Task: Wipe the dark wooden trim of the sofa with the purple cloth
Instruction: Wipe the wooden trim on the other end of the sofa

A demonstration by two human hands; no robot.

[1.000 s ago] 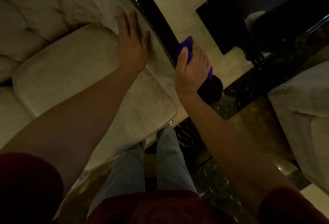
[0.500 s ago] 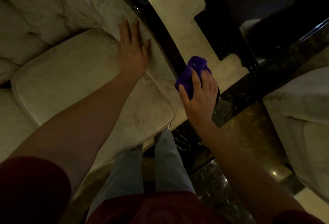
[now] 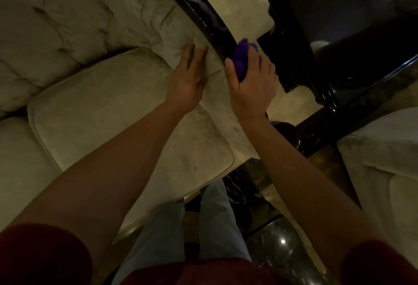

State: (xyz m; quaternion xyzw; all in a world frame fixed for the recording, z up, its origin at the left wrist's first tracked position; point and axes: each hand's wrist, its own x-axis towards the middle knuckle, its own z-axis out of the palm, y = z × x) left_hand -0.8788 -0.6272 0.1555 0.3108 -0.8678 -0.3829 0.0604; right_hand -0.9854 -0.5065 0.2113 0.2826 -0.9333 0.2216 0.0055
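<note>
The glossy dark wooden trim [image 3: 203,11] runs diagonally along the top of the sofa arm, from the upper middle down toward the centre. A bunched purple cloth [image 3: 241,59] is pressed on the trim, with my right hand [image 3: 252,81] closed over it. My left hand [image 3: 187,81] lies flat with fingers apart on the beige padded inner side of the sofa arm [image 3: 210,67], just left of the trim. The lower stretch of the trim is hidden under my right hand and forearm.
A beige seat cushion [image 3: 113,115] and tufted backrest [image 3: 67,20] fill the left. A glossy black table [image 3: 352,24] stands at the upper right, close to my right hand. Another beige seat [image 3: 384,160] sits at the right. My legs [image 3: 192,228] stand on dark marble floor [image 3: 278,246].
My right hand has slid the cloth back up the trim from the lower end of the arm. My left hand has stayed flat on the upholstery.
</note>
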